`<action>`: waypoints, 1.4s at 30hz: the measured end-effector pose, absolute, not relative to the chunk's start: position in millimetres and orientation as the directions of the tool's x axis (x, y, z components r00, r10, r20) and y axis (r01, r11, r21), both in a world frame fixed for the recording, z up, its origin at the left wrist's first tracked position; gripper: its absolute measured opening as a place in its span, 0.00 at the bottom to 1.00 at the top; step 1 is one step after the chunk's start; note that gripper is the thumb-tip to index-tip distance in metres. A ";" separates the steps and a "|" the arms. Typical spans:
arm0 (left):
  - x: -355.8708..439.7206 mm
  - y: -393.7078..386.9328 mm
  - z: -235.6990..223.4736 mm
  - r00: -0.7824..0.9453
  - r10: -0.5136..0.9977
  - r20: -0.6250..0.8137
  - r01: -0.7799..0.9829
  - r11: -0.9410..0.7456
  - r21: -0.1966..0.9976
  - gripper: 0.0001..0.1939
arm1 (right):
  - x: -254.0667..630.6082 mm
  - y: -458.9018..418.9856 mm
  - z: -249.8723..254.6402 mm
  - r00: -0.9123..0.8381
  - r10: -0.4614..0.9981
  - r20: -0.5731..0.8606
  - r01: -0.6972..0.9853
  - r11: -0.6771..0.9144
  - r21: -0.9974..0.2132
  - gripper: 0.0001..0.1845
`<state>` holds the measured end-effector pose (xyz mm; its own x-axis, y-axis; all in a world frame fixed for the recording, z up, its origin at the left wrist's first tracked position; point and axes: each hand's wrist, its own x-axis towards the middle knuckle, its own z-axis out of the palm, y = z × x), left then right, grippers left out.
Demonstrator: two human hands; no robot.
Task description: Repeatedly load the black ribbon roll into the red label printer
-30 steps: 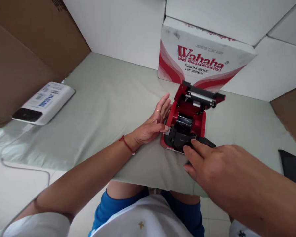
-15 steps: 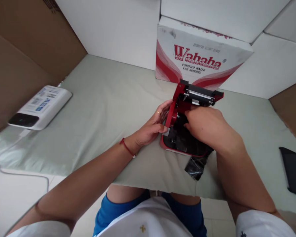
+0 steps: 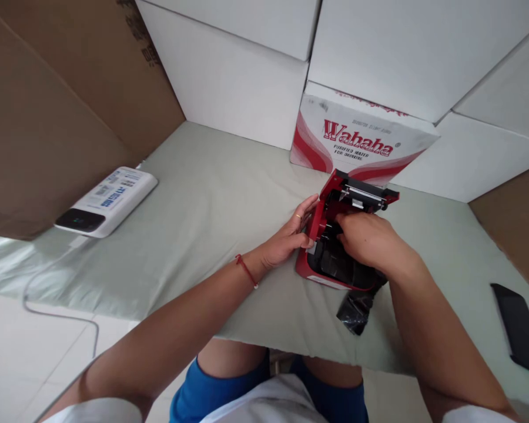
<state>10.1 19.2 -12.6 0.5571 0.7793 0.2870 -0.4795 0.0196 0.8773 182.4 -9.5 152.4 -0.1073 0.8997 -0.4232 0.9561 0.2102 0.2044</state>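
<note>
A small red printer (image 3: 304, 271) stands on the cloth with its lid (image 3: 365, 192) raised, showing a black roller and a metal bar. My left hand (image 3: 286, 241) grips its left side, thumb on the front edge and fingers along the outer wall. My right hand (image 3: 370, 238) reaches into the open body from the right, fingers curled; the fingertips and whatever they hold are hidden. Shiny dark film (image 3: 335, 261) spreads over the front of the inside. A loose end of black ribbon (image 3: 355, 311) hangs over the front right corner onto the cloth.
Behind the printer is a white and red water carton (image 3: 357, 141) against white boxes. A white device with a cable (image 3: 108, 202) lies at the left beside a brown cardboard box (image 3: 70, 106). A flat black object (image 3: 518, 329) rests at the right on the pale green cloth (image 3: 229, 194).
My right hand went from pressing the black film at the front to deep inside the printer. The ribbon end came to hang over the front. My left hand stayed on the side; the view shifted.
</note>
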 end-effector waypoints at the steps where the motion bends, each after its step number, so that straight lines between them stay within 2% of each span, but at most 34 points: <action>1: 11.0 19.8 -13.1 0.559 0.780 0.283 -0.476 0.022 0.879 0.57 | 181.6 -10.7 152.6 -0.106 0.900 -0.423 0.955 0.211 0.209 0.17; 6: 13.1 23.1 -14.9 0.575 0.769 0.279 -0.461 0.023 0.887 0.59 | 179.4 -29.0 161.0 -0.041 0.932 -0.360 0.972 0.120 0.200 0.18; 8: 12.7 23.1 -14.4 0.574 0.766 0.287 -0.469 0.021 0.883 0.57 | 186.8 -44.6 171.0 -0.062 0.957 -0.282 0.987 0.101 0.126 0.18; 12: 10.9 21.0 -12.3 0.575 0.769 0.278 -0.484 0.046 0.874 0.55 | 227.0 -88.6 198.9 -0.176 0.984 -0.019 0.977 0.172 -0.127 0.20; 15: 10.1 20.7 -11.5 0.573 0.775 0.267 -0.484 0.058 0.873 0.54 | 275.2 -119.6 205.1 -0.148 0.988 0.052 0.975 0.154 -0.162 0.21; 19: 10.6 21.7 -12.7 0.574 0.779 0.252 -0.478 0.068 0.876 0.55 | 336.7 -134.5 171.0 0.042 0.994 -0.104 0.995 -0.052 -0.090 0.19; 22: 10.3 21.7 -13.8 0.577 0.780 0.242 -0.469 0.074 0.880 0.54 | 356.0 -129.0 131.6 0.110 0.966 -0.232 0.989 -0.130 -0.075 0.18; 25: 9.3 21.0 -13.9 0.578 0.777 0.250 -0.474 0.071 0.877 0.54 | 348.5 -122.2 103.8 0.145 0.964 -0.224 0.985 -0.161 -0.058 0.21; 27: 8.6 20.6 -13.7 0.574 0.778 0.254 -0.481 0.070 0.874 0.54 | 335.0 -120.9 95.7 0.153 0.979 -0.138 0.984 -0.164 -0.070 0.23; 29: 8.1 20.1 -13.1 0.572 0.781 0.251 -0.485 0.074 0.872 0.53 | 319.7 -121.7 94.1 0.119 0.991 -0.068 0.981 -0.127 -0.144 0.24; 31: 7.8 19.4 -12.3 0.571 0.783 0.246 -0.488 0.082 0.869 0.53 | 305.1 -122.3 95.0 0.042 0.996 -0.085 0.966 -0.062 -0.250 0.23; 33: 7.9 18.7 -11.5 0.574 0.784 0.235 -0.493 0.101 0.864 0.53 | 292.2 -120.5 94.8 -0.020 0.989 -0.144 0.955 -0.024 -0.294 0.21; 39: 9.1 18.4 -11.5 0.585 0.783 0.211 -0.490 0.134 0.862 0.53 | 266.9 -103.2 91.5 0.035 0.963 -0.267 0.986 -0.077 -0.148 0.23; 42: 10.4 18.6 -10.6 0.592 0.781 0.197 -0.493 0.157 0.856 0.54 | 274.9 -104.3 110.2 -0.045 0.931 -0.363 0.991 -0.004 -0.134 0.21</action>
